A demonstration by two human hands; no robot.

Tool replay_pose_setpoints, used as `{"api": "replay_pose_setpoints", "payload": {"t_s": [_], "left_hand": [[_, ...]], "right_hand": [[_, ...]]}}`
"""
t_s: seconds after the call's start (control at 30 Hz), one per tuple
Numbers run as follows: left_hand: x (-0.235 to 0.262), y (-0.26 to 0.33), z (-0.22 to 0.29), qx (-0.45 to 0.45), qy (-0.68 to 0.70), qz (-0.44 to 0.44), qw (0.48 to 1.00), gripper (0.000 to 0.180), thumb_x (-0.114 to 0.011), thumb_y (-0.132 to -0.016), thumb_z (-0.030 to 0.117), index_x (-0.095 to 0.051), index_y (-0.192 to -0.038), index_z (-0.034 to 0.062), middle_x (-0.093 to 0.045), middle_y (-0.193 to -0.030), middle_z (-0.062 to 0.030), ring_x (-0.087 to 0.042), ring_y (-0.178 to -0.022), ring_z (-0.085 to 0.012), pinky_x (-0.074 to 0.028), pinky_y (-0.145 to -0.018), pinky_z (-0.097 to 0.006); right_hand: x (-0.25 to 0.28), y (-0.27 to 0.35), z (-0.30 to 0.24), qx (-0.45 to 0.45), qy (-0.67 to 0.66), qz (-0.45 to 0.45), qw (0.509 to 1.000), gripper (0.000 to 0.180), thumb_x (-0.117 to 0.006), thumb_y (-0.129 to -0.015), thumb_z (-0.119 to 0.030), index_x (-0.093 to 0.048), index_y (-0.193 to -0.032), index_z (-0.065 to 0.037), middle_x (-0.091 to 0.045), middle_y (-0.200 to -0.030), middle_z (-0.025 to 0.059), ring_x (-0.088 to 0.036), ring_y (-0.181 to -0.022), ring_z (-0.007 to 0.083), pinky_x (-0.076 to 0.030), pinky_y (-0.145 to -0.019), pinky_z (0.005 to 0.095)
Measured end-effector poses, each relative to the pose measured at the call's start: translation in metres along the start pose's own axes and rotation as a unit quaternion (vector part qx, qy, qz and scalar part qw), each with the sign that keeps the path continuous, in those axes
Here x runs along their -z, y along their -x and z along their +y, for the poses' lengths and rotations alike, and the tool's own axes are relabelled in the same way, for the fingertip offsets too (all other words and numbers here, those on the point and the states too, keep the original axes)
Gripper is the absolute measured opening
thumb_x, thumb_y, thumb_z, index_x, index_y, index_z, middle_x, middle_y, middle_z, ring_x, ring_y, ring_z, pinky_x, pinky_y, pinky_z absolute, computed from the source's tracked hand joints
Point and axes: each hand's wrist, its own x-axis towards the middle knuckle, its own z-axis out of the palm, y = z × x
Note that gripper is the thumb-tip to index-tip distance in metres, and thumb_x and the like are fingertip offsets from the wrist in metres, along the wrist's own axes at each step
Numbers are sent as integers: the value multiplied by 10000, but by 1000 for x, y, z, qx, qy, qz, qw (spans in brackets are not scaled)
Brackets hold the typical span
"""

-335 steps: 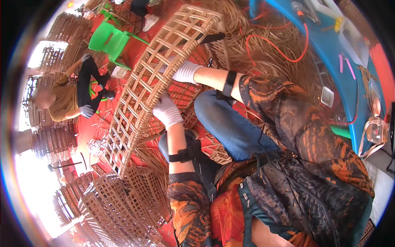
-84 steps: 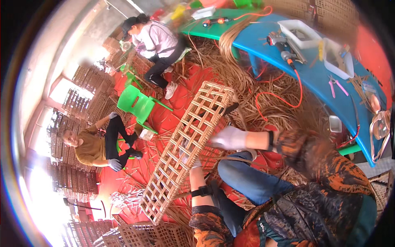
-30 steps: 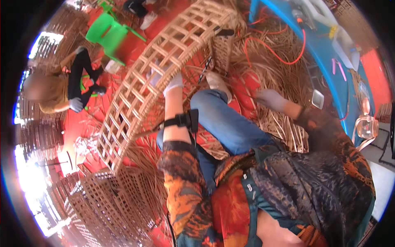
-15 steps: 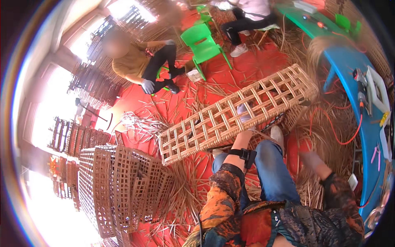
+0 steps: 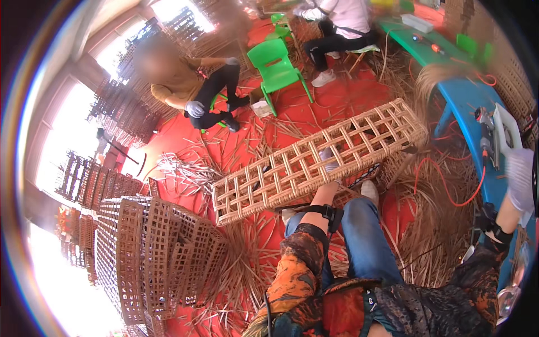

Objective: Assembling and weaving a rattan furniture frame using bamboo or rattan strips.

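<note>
Red floor (image 5: 348, 98) runs under everything around us, w/ loose reed strips (image 5: 443, 230) strewn over much of it, thickest on our R, betw. our legs & the worktop. Blue worktop (image 5: 461, 92) curves down the R side; a green worktop (image 5: 401, 36) adjoins its far end. On our L, a tall stack of brown lattice pieces (image 5: 163, 253).

The woven frame, tan openwork w/ braided edges (image 5: 306, 168), sits mid-view just beyond our knees, long lattice face up, slanting from lower L to upper R. Can't tell what bears its weight.

Two co-workers sit beyond: one in a brown top (image 5: 182, 84), gloved hands by the knees; the other in a pale top (image 5: 345, 17), cut off at the upper edge. Betw. them, a green chair (image 5: 275, 62).

Our R hand (image 5: 520, 177), white-gloved & blurred, is out at the blue worktop, near a white tray (image 5: 508, 129); can't tell if its fingers are apart or together. Our L hand, also gloved (image 5: 328, 159), is under the frame's near edge, seen thru the lattice; fingers partly hidden, so can't tell if they're clamped on it.

Smaller stuff: a power tool (image 5: 486, 129) beside the tray, w/ a thin orange-red hose (image 5: 449, 196) looping off toward the reeds.
</note>
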Motion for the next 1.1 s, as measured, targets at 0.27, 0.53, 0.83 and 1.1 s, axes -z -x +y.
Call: {"api": "replay_pose_setpoints", "payload": {"t_s": [0.27,0.53,0.83,1.1], "left_hand": [[-1,-9,3,41,79,19,996,306,-463,-904,239,-595,-1075,21,-598,-1075,-222,-560,-1019,-352,-451,-832,-421],[-15,-18,-14,135,260,39,955,328,-458,-912,251,-585,-1107,20,-590,-1106,-222,-545,-1051,-354,-441,-855,-417],[32,19,-6,47,45,-29,997,378,-354,-986,314,-509,-1222,64,-585,-1145,-212,-570,-1040,-374,-457,-846,-438],[17,9,-21,69,-36,-30,997,308,-402,-939,165,-529,-1189,39,-576,-1158,-197,-559,-1065,-355,-467,-879,-420]], "right_hand": [[-15,23,-29,66,-67,31,995,527,-399,-934,-467,-512,-597,-78,-551,-633,33,-484,-515,160,-398,-511,271],[-64,40,98,-329,246,86,908,458,-428,-955,-415,-612,-833,-14,-594,-756,49,-550,-627,139,-435,-574,260],[-58,42,287,-506,422,-17,752,225,-560,-892,-158,-595,-1068,-21,-624,-1045,171,-601,-957,301,-471,-822,355],[-51,51,384,-247,541,-88,799,331,-492,-865,-159,-547,-1170,-45,-542,-1199,193,-520,-1097,347,-437,-939,417]]}}
